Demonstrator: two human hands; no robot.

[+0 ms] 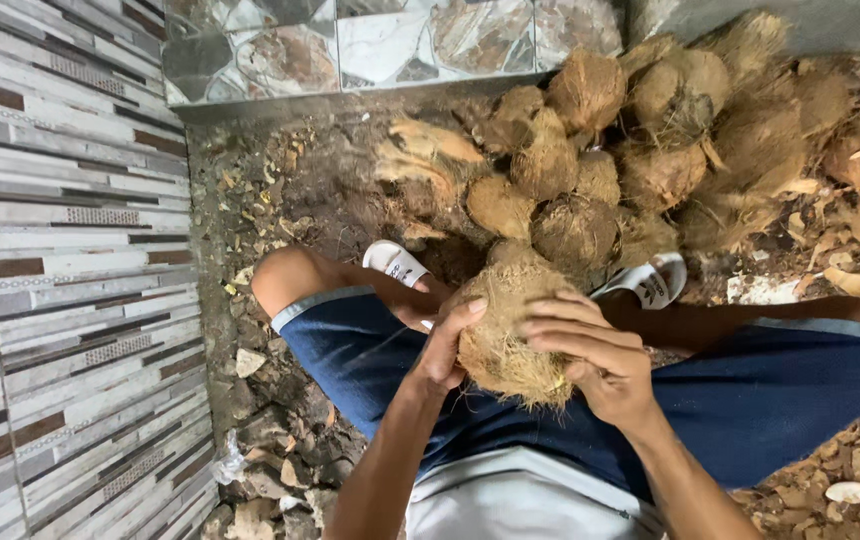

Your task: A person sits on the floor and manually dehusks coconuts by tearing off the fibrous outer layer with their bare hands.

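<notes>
- The fibrous coconut (510,330) sits at the centre of the frame, above my lap, between both hands.
- My left hand (442,350) clasps its left side, thumb up over the husk.
- My right hand (595,355) grips the right side, fingers (560,322) laid flat across the top toward the left.
- Its long axis runs roughly from the upper middle to the lower middle of the frame; both hands are equally close.
- The coconut's underside and my palms are hidden.
- The pile of husked coconuts (670,150) in the upper right is cut off by the frame edge; my white sandals (655,282) are partly hidden.
</notes>
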